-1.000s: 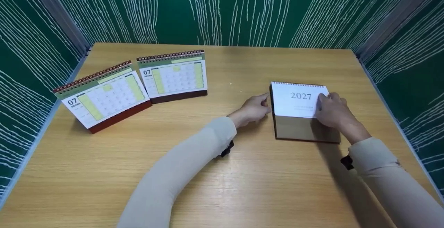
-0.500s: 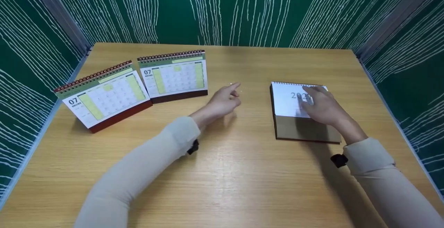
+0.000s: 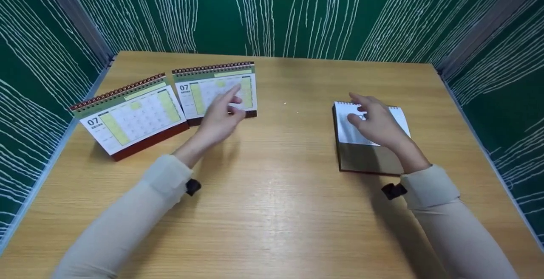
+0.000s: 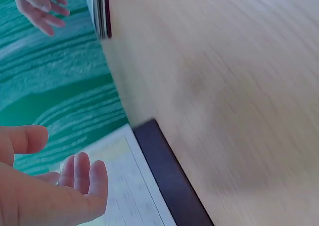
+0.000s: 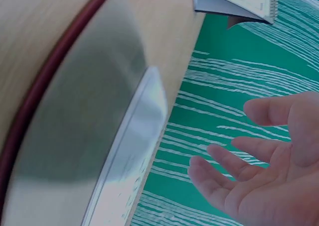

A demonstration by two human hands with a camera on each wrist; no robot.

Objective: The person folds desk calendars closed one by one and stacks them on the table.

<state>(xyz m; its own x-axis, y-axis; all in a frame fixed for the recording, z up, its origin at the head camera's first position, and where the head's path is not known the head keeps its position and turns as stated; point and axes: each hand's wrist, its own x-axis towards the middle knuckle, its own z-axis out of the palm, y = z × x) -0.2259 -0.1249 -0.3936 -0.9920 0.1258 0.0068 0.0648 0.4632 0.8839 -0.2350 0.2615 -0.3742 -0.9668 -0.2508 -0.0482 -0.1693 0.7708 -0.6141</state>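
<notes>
Closest to you, your pale left sleeve (image 3: 123, 215) and right sleeve (image 3: 454, 228) reach in over the wooden table (image 3: 263, 219), a small black device (image 3: 193, 187) at the left cuff and a similar one (image 3: 394, 191) at the right. Past the right cuff lies the low calendar (image 3: 355, 149), on the table's right part, brown strip toward you and white spiral-topped page beyond. Your right hand (image 3: 378, 122) hovers over that page, apart from it, its grip relaxed and free. Across on the left stands the red-based calendar (image 3: 134, 117), set at an angle, its 07 page facing you. Your left hand (image 3: 216, 122) is just right of it, grip slack and free too, index finger stretched out; it overlaps the dark-based calendar (image 3: 208, 90) from in front, and whether it touches the page you can't tell. That calendar stands slightly farther back, just beside the red-based one, also showing 07. Farthest off rises a green wall (image 3: 216, 15) streaked with white lines.
</notes>
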